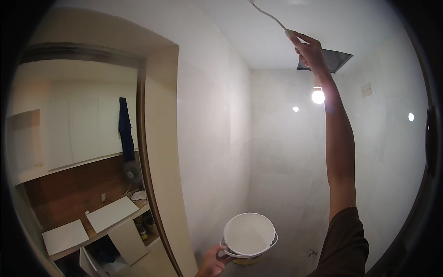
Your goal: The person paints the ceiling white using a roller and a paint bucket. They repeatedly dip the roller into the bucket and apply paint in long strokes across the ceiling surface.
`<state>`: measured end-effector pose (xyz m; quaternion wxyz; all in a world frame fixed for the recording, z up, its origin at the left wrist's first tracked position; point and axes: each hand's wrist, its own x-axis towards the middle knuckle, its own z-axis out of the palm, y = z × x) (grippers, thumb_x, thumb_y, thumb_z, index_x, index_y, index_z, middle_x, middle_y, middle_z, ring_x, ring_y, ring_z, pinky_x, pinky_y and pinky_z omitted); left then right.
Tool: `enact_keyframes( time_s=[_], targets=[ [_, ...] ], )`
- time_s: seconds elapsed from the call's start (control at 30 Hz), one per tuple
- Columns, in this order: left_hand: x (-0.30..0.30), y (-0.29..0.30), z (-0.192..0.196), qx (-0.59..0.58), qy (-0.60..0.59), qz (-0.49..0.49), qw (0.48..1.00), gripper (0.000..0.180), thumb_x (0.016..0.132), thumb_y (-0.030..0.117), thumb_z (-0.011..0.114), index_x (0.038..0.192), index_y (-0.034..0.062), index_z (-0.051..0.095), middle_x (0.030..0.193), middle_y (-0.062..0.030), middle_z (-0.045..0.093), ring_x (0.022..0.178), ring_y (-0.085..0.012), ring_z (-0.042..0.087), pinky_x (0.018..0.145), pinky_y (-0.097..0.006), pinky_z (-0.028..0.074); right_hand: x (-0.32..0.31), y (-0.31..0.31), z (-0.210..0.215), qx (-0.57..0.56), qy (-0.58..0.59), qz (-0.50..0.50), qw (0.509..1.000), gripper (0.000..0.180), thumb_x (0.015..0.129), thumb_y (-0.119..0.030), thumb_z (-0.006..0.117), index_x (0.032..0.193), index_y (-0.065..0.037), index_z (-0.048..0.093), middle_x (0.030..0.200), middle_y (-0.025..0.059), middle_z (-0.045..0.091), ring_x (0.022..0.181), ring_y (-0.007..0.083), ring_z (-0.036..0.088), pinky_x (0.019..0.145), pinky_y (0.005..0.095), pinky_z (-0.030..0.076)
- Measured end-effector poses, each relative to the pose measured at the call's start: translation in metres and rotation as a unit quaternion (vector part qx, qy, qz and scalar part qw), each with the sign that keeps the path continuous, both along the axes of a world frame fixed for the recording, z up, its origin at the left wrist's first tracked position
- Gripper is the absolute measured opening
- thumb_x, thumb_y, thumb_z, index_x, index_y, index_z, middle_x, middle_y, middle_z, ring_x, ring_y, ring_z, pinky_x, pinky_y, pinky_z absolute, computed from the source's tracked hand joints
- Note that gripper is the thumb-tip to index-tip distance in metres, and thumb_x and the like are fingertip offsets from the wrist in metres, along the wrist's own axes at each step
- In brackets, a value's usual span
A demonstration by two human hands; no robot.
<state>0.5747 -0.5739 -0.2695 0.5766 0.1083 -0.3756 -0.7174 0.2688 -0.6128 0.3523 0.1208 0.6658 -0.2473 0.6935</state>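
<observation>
A narrow room with pale tiled walls (pixel 212 115) and a white ceiling (pixel 295 27), lit by a bare bulb (pixel 317 95) beside a dark hatch (pixel 339 59). The right hand (pixel 310 51) is raised overhead, fingers wrapped round a white-coated handle (pixel 270 15) reaching to the ceiling. The left hand (pixel 213 261), low down, grips the rim of a white bucket (pixel 249 234). Through the doorway at left, a wooden counter (pixel 69 194) with white panels

hands: 2 (pixel 310 51) (pixel 213 262) | white bucket: 1 (pixel 248 234) | long tool handle: 1 (pixel 270 15) | lit bulb: 1 (pixel 317 95) | white panels: 2 (pixel 112 213) (pixel 65 237) | hanging blue cloth: 1 (pixel 125 129)
</observation>
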Motion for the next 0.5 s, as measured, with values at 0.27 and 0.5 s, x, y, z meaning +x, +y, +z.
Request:
enact_keyframes(
  time_s=[0.27,0.5],
  targets=[
    [0.0,0.007,-0.005,0.049,0.013,0.01,0.999,0.054,0.077,-0.012,0.061,0.13,-0.0056,0.053,0.132,-0.0166,0.056,0.116,-0.0381,0.061,0.102,-0.052,0.051,0.079,-0.034,0.02,0.024,0.015,0.009,1.0,0.048,0.088,-0.05,0.075,0.12,-0.015,0.075,0.063,-0.0033,0.054,0.049,0.0051,0.048,0.044,0.0231,0.04],
    [-0.004,0.03,0.033,0.15,-0.051,0.066,0.985,0.045,0.087,-0.012,0.055,0.131,-0.0081,0.05,0.13,-0.0178,0.056,0.115,-0.0368,0.062,0.103,-0.05,0.052,0.088,-0.05,0.025,0.051,0.005,0.036,0.998,0.048,0.088,-0.05,0.076,0.119,-0.015,0.075,0.062,-0.0032,0.053,0.05,0.0056,0.049,0.045,0.024,0.039]
  ],
)
